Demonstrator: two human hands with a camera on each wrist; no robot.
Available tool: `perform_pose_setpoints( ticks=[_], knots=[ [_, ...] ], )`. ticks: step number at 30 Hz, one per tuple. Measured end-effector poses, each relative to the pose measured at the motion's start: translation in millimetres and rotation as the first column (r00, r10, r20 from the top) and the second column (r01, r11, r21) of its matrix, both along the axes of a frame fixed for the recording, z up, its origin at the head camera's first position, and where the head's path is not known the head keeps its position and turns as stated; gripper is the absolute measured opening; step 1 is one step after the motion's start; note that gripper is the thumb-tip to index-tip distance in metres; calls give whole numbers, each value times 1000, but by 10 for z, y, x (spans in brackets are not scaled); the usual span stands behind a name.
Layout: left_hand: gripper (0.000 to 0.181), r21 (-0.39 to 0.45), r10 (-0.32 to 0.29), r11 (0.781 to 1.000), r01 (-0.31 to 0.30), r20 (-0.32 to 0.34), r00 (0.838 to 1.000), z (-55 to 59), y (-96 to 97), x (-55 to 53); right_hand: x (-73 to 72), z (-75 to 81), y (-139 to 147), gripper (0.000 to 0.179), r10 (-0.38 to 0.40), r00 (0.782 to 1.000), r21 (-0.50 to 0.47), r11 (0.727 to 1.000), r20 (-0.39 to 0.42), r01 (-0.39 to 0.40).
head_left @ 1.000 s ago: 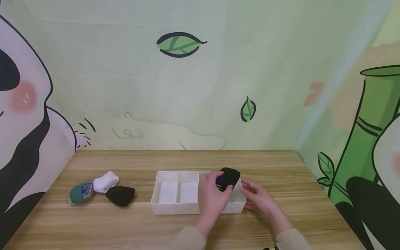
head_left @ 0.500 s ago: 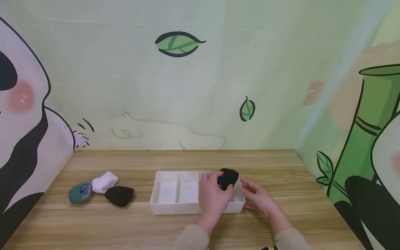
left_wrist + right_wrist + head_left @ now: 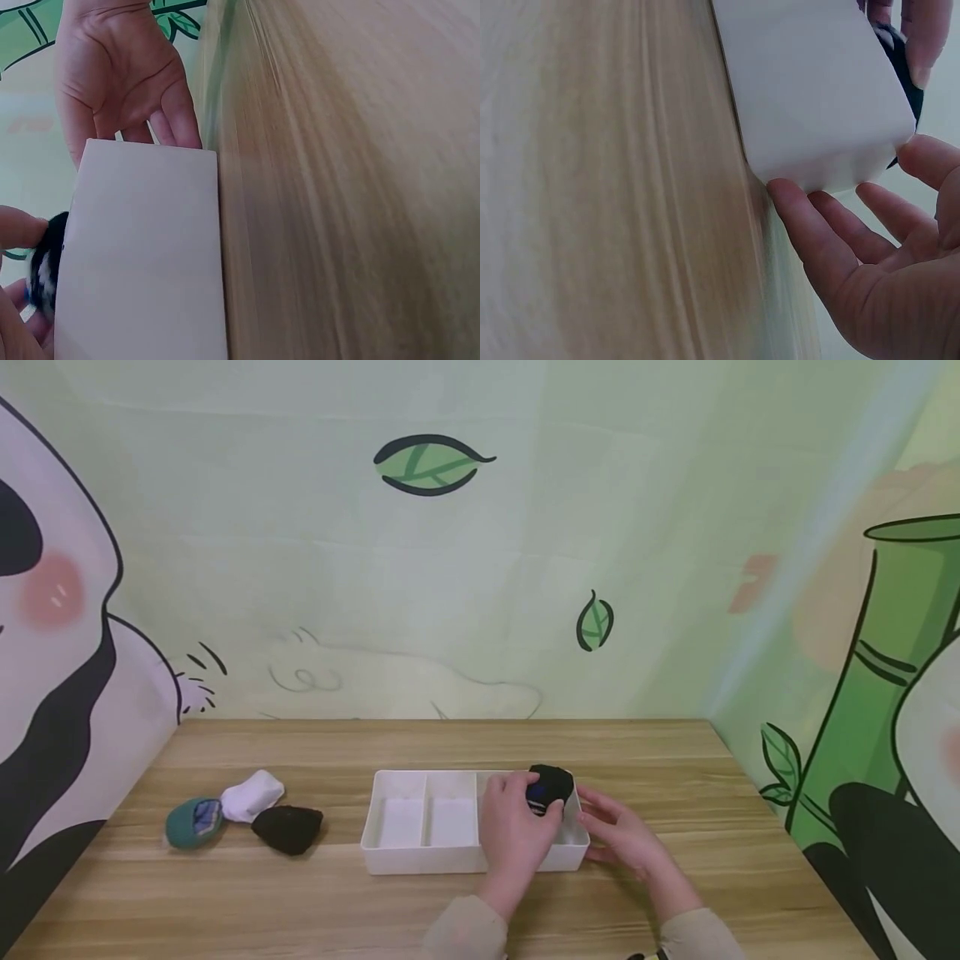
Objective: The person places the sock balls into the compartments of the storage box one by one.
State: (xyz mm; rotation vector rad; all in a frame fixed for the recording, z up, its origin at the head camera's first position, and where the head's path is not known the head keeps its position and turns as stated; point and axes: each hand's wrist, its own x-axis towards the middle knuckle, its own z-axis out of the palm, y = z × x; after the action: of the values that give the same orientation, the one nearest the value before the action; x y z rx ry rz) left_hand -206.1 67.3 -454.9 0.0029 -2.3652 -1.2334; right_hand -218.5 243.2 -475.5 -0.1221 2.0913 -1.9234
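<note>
In the head view a white divided box [image 3: 425,861] stands on the table. My left hand [image 3: 516,827] grips a black rolled sock [image 3: 551,785] with pale and blue marks, fingers and thumb on its sides. The sock is at the box's right-end compartment, partly above the rim; its underside is hidden. My right hand [image 3: 626,835] touches the outside of the box's right end with its fingertips, thumb near the rim corner. In the right wrist view those fingers [image 3: 810,232] lie fairly straight against the end wall [image 3: 840,169].
Left of the box lie a teal rolled sock [image 3: 193,823] with a plaid patch, a white rolled sock [image 3: 252,797] and another black rolled sock [image 3: 288,829], close together. A printed cloth backdrop [image 3: 480,568] rises behind the wooden table [image 3: 300,910]. A small dark object shows at the bottom edge.
The left hand has shifted very slightly right with the black sock, which sits marginally lower at the box. The right hand and the other socks stay in place.
</note>
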Motion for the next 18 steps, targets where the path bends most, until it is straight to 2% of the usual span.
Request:
perform_pose_setpoints(
  ticks=[6, 11, 18],
  knots=[
    [21, -23, -34, 999, 34, -6, 999, 7, -28, 7, 3, 8, -12, 64, -21, 1000, 7, 1000, 2, 21],
    [23, -2, -52, 999, 52, -13, 999, -28, -53, 0, 3, 1, -14, 62, -27, 1000, 16, 1000, -1, 27],
    [27, 34, -63, 997, 64, -19, 998, -10, -79, 32, 2, 6, -18, 57, -29, 1000, 23, 999, 2, 29]
  ],
)
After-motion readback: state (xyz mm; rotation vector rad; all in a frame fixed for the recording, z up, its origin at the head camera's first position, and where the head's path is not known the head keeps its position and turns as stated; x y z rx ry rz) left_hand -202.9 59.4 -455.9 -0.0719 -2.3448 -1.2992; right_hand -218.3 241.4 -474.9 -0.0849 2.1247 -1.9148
